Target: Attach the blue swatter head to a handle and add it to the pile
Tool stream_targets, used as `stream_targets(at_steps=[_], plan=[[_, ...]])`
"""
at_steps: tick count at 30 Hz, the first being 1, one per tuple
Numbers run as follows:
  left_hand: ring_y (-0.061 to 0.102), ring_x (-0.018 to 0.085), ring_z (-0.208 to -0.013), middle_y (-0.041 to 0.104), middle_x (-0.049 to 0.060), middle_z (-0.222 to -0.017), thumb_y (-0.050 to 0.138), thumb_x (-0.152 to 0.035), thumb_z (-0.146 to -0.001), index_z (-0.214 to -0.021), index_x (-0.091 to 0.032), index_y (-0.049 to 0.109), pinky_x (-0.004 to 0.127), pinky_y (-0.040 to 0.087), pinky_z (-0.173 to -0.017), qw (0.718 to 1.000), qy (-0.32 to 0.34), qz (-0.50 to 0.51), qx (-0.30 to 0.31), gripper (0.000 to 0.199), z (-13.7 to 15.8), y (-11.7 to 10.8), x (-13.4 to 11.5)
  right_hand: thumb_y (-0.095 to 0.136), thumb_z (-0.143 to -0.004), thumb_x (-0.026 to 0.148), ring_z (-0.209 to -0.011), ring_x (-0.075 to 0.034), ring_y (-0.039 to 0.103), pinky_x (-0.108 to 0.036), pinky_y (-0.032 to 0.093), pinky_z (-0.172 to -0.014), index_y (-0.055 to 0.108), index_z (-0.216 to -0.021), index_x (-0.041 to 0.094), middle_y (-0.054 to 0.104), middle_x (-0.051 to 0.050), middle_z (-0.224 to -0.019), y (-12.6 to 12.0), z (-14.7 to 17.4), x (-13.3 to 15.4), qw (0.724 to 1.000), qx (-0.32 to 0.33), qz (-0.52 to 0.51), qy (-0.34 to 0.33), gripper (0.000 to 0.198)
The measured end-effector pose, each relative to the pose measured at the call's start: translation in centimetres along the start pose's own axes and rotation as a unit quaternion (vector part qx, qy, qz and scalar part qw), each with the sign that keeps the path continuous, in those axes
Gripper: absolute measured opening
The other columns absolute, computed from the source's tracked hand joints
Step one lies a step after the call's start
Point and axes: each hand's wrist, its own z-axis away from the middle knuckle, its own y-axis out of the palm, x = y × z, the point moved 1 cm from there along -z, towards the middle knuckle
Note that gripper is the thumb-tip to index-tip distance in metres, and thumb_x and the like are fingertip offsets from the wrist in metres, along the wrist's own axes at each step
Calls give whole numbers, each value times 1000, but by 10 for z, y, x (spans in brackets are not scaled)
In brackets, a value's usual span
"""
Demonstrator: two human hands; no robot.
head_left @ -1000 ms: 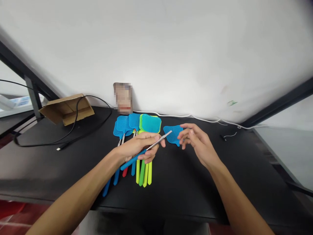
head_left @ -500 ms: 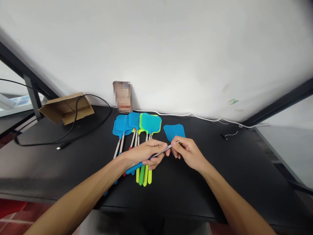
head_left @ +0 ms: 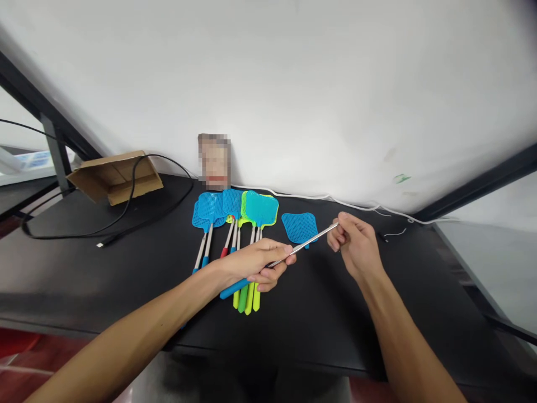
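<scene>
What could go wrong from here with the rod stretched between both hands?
The right hand pinches only the tip of the thin metal rod, so it may slip out. The left hand grips the blue handle low; pulling askew might bend the rod. The loose blue swatter head lies right beneath and might get knocked.

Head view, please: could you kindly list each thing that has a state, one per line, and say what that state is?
Telescopic rod: extended, held off the table at both ends.
Left hand: closed on the rod's blue handle.
Right hand: pinching the rod's tip.
Loose blue swatter head: detached, flat on the table.
Fly swatters: assembled, lying bunched.
Cardboard box: open, on its side.
Black cable: plug end loose.
</scene>
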Motion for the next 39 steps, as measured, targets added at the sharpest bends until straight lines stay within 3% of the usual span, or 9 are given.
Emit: stream_targets(at_steps=[12,20,28,35,39], plan=[[27,4,-29,35,-12,-48,46,-41,-106,-87,-17,57,19,40,-40,999,27,-28,-13,32,-2,-6,5,55,-102,50,-49,-11,43,-27,37,-49,38,-71,23,34,7,-61,12,3,-19,999,10,41,-8,45],[26,3,-29,35,-12,-49,48,-43,-105,-90,-18,58,20,42,-42,998,53,-20,-28,31,0,-5,6,40,-108,51,-49,-11,46,-27,39,-51,49,-72,22,49,4,-58,55,36,-22,979,136,150,-5,47],[25,2,-29,35,-12,-50,48,-42,-105,-91,-17,58,20,41,-41,999,29,-11,-45,30,1,-3,6,54,-103,50,-50,-10,49,-26,40,-51,56,-76,20,57,3,-62,46,33,-22,979,163,123,29,40],[21,3,-29,33,-13,-47,48,-45,-105,-89,-18,56,19,37,-38,998,18,-4,-65,33,-4,-1,6,62,-98,51,-41,-7,38,-23,31,-42,41,-67,22,39,8,-53,46,24,-28,991,113,18,70,47],[19,3,-29,32,-13,-46,49,-45,-104,-85,-18,54,18,34,-37,998,-2,-1,-60,34,-4,2,6,69,-93,47,-38,-6,34,-21,30,-37,42,-71,23,32,11,-52,21,5,-21,998,-32,-25,47,42]])
